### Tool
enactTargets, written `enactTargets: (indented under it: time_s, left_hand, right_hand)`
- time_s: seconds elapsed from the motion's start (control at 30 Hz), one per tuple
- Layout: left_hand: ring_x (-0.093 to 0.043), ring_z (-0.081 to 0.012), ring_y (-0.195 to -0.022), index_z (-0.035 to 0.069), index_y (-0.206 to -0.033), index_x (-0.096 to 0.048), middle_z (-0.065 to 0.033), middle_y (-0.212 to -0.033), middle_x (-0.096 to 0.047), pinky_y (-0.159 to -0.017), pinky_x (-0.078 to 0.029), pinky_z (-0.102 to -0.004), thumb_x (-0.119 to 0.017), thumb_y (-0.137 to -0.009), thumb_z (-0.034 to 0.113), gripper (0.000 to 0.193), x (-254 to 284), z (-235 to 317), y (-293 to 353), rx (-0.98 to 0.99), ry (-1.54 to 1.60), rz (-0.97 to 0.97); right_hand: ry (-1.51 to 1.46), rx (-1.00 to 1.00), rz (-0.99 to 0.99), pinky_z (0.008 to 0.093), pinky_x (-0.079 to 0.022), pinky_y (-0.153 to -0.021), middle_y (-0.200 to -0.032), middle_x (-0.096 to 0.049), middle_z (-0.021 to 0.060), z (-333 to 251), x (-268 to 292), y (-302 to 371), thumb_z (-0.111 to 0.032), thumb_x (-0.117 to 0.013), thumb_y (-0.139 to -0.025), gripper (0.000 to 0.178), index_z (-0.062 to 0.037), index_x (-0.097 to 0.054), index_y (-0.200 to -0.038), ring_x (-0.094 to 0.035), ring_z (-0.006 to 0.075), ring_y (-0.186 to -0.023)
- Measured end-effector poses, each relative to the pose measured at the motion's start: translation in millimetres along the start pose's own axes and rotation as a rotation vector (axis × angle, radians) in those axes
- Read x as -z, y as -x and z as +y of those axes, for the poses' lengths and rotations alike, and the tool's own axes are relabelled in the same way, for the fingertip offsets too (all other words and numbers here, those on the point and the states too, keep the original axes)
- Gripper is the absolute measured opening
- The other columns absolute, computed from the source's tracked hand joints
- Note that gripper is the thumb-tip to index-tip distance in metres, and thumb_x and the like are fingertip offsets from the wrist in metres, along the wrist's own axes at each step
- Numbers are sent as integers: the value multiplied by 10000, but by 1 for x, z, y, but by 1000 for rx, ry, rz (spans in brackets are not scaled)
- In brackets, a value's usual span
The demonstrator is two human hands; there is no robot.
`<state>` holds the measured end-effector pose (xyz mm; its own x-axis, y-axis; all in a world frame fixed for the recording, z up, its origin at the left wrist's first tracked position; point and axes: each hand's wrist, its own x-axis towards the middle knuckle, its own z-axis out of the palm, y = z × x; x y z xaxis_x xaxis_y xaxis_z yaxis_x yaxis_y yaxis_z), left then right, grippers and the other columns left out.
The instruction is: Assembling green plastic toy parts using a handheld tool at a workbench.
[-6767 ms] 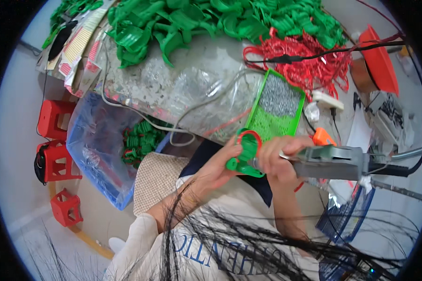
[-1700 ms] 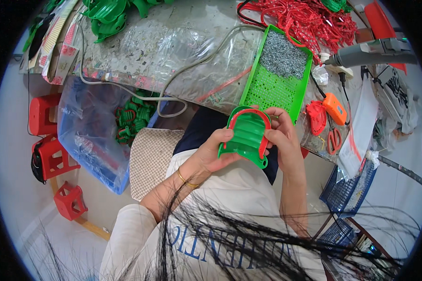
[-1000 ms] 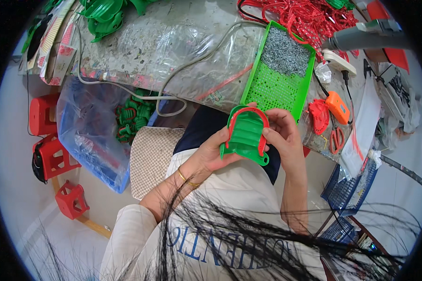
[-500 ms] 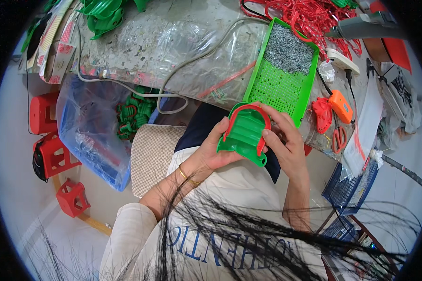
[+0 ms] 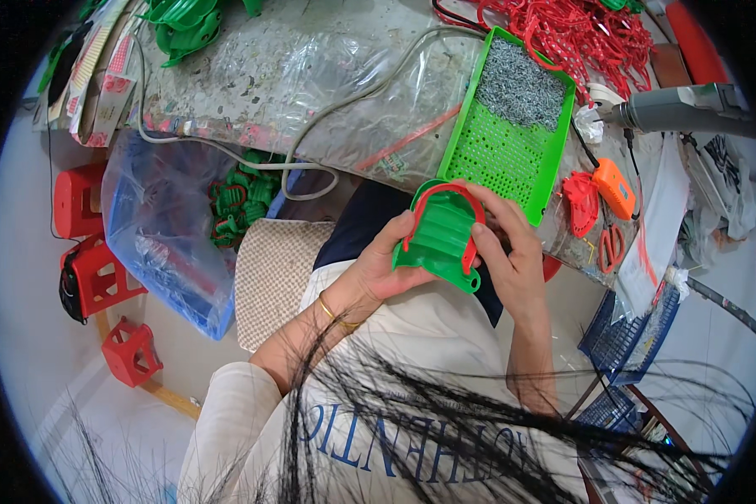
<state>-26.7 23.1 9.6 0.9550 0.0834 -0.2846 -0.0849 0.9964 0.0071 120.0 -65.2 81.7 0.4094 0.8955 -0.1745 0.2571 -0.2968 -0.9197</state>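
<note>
Between my hands is a green ridged plastic shell (image 5: 442,235), shaped like a small scoop with a ring tab at its lower right corner. A red U-shaped plastic strip (image 5: 479,204) runs round its curved rim. My left hand (image 5: 384,262) cups the shell from the left and below, thumb on its left side, some fingers hidden under it. On the right, my right hand (image 5: 510,248) grips the edge, with the thumb against the red strip and the fingers behind.
Ahead on the worktable (image 5: 252,92) lies a green perforated tray (image 5: 512,160) of small screws (image 5: 521,84), beside tangled red strips (image 5: 592,42). At right are a grey hanging power tool (image 5: 689,109), an orange device (image 5: 613,189) and scissors (image 5: 611,248). A lined blue bin (image 5: 172,244) holds green-red parts.
The grey power tool has swung downward at the upper right. My right thumb has shifted slightly up along the red strip; both hands still hold the shell.
</note>
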Motion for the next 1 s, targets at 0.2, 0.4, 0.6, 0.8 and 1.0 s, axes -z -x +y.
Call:
enactTargets:
  time_s: [0.2, 0.4, 0.6, 0.8, 1.0]
  left_hand:
    - [-433, -279, -1252, 177, -1441, -244, -107, -1379, -405, -1032, -381, -447, -638, -766, 557, 869, -17, -1, 1, -138, -145, -43]
    - [-451, -229, -1235, 134, -1433, -253, -88, -1354, -433, -1041, -367, -420, -688, -792, 417, 826, -24, 0, 1, -194, -63, -141]
    - [-429, -213, -1250, 162, -1447, -227, -74, -1359, -426, -1052, -353, -379, -695, -724, 553, 946, -19, -2, -2, -210, -221, -27]
    - [-434, -210, -1240, 193, -1453, -218, -64, -1350, -435, -1054, -343, -374, -752, -703, 489, 967, -11, -3, -2, -187, -121, -55]
    - [-438, -204, -1232, 199, -1457, -204, -55, -1350, -434, -1044, -353, -365, -753, -713, 468, 963, -9, -3, -3, -189, -117, -58]
  right_hand:
    - [280, 129, 233, 277, -435, -798, -1031, -550, 85, -24, -14, 13, -81, -680, -769, 315, -31, -603, -1070, -541, 172, -896]
    - [503, 299, 289, 344, -429, -762, -958, -553, 82, -39, -14, 16, -136, -748, -686, 273, -62, -642, -926, -546, 228, -852]
    - [452, 230, 56, 325, -393, -674, -832, -582, 41, -44, -26, 16, -161, -738, -692, 156, -93, -660, -809, -541, 224, -787]
    - [435, 245, 27, 327, -372, -657, -804, -583, 25, -42, -30, 17, -136, -716, -687, 137, -96, -654, -803, -534, 210, -735]
    - [527, 353, 103, 324, -355, -639, -785, -568, 20, -38, -37, 16, -89, -690, -651, 135, -103, -640, -776, -530, 199, -732]
